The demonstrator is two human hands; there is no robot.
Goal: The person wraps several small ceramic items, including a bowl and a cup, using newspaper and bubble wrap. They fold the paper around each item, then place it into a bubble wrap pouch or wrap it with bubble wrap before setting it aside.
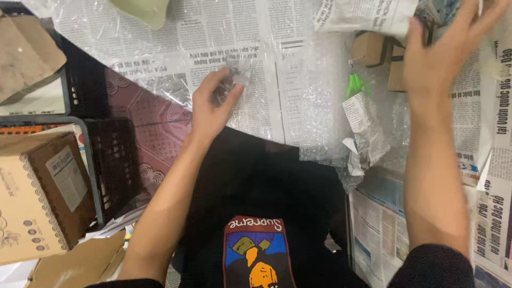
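1. Pinching a small clear glass cup (234,72), the person's left hand (210,106) has fingers and thumb closed round its lower part and holds it over the sheet of clear bubble wrap (314,96) spread on newspapers (213,37); the cup looks tilted, its rim away from the palm, likely so it can be laid onto the padding.
2. Right hand (442,50) is up at the far right of the bubble wrap, fingers spread and loose, nothing clamped in it; its fingertips reach a folded piece of newspaper (368,13) and some dark item behind, contact too blurred to tell.
3. Bubble wrap is the landmark: the cup sits above its left part, the right hand beyond its right edge.
4. On the wrap's right side lies a crumpled strip of newspaper (365,133), with a small bright green plastic object (356,84) just above it, kind unclear.
5. Beyond the wrap's right edge stand small brown cardboard boxes (373,48), close under the right hand and crowding that corner.
6. Left of the wrap: a black plastic crate (114,165), a patterned maroon surface (149,128), and a brown cardboard carton with a label (42,192).
7. Near the wrap's lower edge the person's black printed shirt (256,213) covers the view.
8. A pale green rounded object (141,10) sits past the wrap's far left.
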